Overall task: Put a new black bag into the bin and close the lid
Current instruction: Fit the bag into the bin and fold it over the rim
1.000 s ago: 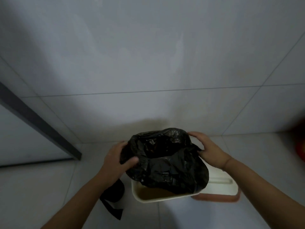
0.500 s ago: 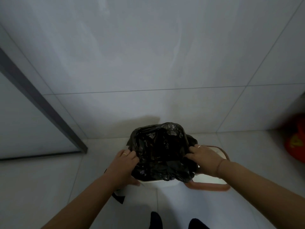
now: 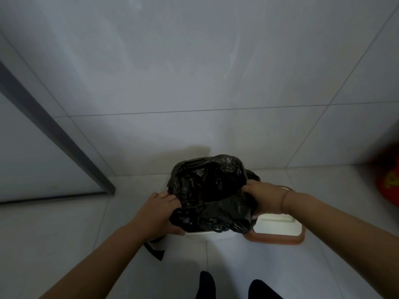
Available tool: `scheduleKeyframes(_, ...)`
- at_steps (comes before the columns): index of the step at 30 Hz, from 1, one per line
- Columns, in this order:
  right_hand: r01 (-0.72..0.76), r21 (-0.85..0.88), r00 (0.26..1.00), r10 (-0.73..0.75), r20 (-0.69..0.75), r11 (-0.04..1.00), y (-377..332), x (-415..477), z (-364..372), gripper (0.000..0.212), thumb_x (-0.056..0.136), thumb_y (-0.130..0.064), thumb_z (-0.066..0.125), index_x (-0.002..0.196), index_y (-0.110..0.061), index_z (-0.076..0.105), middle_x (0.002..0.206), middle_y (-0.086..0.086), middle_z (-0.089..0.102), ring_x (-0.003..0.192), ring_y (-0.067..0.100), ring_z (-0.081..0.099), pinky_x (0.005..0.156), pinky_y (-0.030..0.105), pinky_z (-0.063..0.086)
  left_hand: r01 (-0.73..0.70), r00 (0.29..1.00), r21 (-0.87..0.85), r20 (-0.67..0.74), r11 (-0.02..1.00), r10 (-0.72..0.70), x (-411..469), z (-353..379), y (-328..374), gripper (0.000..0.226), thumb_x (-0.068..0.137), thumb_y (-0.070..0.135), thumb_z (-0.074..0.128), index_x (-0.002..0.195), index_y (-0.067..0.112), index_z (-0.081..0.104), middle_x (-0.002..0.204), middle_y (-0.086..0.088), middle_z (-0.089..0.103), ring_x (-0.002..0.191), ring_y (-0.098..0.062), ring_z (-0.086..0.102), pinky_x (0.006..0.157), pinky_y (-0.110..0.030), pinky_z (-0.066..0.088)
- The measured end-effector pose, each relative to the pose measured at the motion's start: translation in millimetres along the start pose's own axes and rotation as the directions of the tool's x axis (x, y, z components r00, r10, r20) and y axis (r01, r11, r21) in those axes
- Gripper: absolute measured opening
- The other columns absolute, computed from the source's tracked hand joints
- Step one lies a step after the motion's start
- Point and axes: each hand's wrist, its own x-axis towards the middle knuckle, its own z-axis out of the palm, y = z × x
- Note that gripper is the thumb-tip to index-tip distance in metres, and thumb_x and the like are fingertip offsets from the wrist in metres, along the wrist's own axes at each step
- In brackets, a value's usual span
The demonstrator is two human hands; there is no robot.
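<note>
Head view, single entry. Crinkled black plastic bag (image 3: 212,195): mouth spread open over the small white plastic bin (image 3: 207,235), which stands on the pale tiled floor (image 3: 54,234) against the grey tiled wall (image 3: 194,61). Left hand (image 3: 160,212): closed on the bag's left edge at the rim. Right hand (image 3: 262,196): clenched on the bag's right edge. White lid with reddish-brown rim (image 3: 278,228): open, lying to the bin's right. Red object (image 3: 388,180): far right, blurred. Risk: thin film may tear if stretched hard over the rim; a loosely folded edge could slip inside; the light bin may tip under uneven pull.
</note>
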Motion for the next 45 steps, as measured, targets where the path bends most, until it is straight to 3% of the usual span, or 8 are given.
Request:
scheduleKeyframes(5, -0.152, 0.008, 0.934, 0.146, -0.326, 0.988, -2.9, 10.2, 3.3, 0.009, 0.076, -0.020, 0.057, 0.083, -0.017, 0.063, 0.092, 0.007, 0.068, 0.087, 0.030, 0.063, 0.065, 0.029, 0.042, 0.075, 0.997, -0.040, -0.030, 0.996, -0.076, 5.9, -6.3, 0.3, 0.047, 0.068, 0.056, 0.063, 0.102, 0.024, 0.061, 0.102, 0.004, 0.063, 0.103, -0.019, 0.053, 0.077, -0.029, 0.030)
scheduleKeyframes(9, -0.190, -0.040, 0.795, 0.130, -0.593, 0.981, -11.8, 5.4, 24.2, 0.008, 0.065, -0.005, 0.069, 0.072, -0.007, 0.065, 0.069, 0.014, 0.066, 0.061, 0.034, 0.064, 0.048, 0.032, 0.045, 0.111, 0.926, 0.042, -0.368, 0.993, -0.088, 7.1, -10.0, 17.9, 0.008, 0.056, 0.012, 0.067, 0.056, 0.012, 0.059, 0.052, -0.005, 0.059, 0.049, -0.024, 0.059, 0.044, -0.023, 0.041)
scheduleKeyframes(13, -0.004, -0.093, 0.788, -0.054, -0.614, 0.996, -6.4, -12.3, 44.5, 0.024, 0.051, 0.001, 0.079, 0.068, -0.006, 0.064, 0.065, 0.013, 0.063, 0.050, 0.030, 0.060, 0.040, 0.029, 0.047, 0.106, 0.912, 0.124, -0.408, 0.987, -0.046, -2.9, 0.1, 26.1, 0.020, 0.044, 0.002, 0.077, 0.057, 0.011, 0.063, 0.053, -0.006, 0.059, 0.045, -0.025, 0.057, 0.043, -0.024, 0.043)
scheduleKeyframes(23, 0.131, -0.192, 0.815, -0.216, -0.538, 0.973, 14.8, -66.7, 83.7, 0.059, 0.080, -0.054, 0.052, 0.123, -0.013, 0.052, 0.116, 0.005, 0.064, 0.110, 0.017, 0.056, 0.103, 0.043, 0.042, 0.047, 0.984, -0.004, -0.172, 0.999, -0.047, -62.5, 45.1, 36.7, 0.075, 0.070, 0.074, 0.042, 0.115, 0.020, 0.068, 0.105, 0.007, 0.073, 0.089, -0.009, 0.072, 0.076, -0.022, 0.057)
scheduleKeyframes(27, 0.065, -0.185, 0.799, -0.162, -0.579, 0.981, 8.9, -61.7, 88.9, 0.065, 0.072, -0.057, 0.065, 0.118, -0.011, 0.059, 0.115, 0.007, 0.067, 0.105, 0.019, 0.065, 0.097, 0.048, 0.046, 0.098, 0.978, -0.023, -0.185, 0.995, -0.101, -57.4, 35.4, 43.1, 0.073, 0.081, 0.071, 0.021, 0.094, 0.025, 0.077, 0.089, 0.011, 0.076, 0.073, -0.003, 0.072, 0.062, -0.014, 0.054)
scheduleKeyframes(31, 0.039, -0.173, 0.778, -0.138, -0.613, 0.984, 4.5, -53.8, 80.1, 0.042, 0.071, -0.047, 0.065, 0.098, -0.015, 0.071, 0.097, 0.003, 0.074, 0.079, 0.018, 0.072, 0.080, 0.037, 0.055, 0.048, 0.959, -0.107, -0.275, 0.993, -0.075, -48.9, 31.4, 40.7, 0.048, 0.046, 0.050, 0.086, 0.081, 0.019, 0.079, 0.075, 0.006, 0.076, 0.059, -0.007, 0.071, 0.050, -0.012, 0.051)
scheduleKeyframes(36, 0.038, -0.117, 0.727, -0.108, -0.678, 0.992, 4.5, -45.9, 83.2, 0.033, 0.057, -0.030, 0.087, 0.084, -0.017, 0.076, 0.081, 0.002, 0.074, 0.061, 0.019, 0.070, 0.064, 0.030, 0.053, 0.061, 0.915, -0.136, -0.388, 0.989, -0.110, -34.8, 23.3, 41.0, 0.045, 0.022, 0.035, 0.096, 0.061, 0.024, 0.078, 0.054, 0.012, 0.071, 0.045, -0.003, 0.065, 0.040, -0.011, 0.044)
scheduleKeyframes(45, -0.067, 0.007, 0.512, 0.041, -0.858, 0.998, -18.6, -41.1, 99.9, 0.029, 0.053, -0.011, 0.084, 0.077, -0.004, 0.070, 0.055, 0.004, 0.069, 0.054, 0.020, 0.066, 0.059, 0.028, 0.055, 0.080, 0.788, -0.175, -0.591, 0.981, -0.170, -36.1, 60.1, 54.2, 0.019, 0.057, 0.008, 0.076, 0.076, 0.009, 0.079, 0.059, -0.004, 0.073, 0.045, -0.016, 0.067, 0.041, -0.019, 0.051)
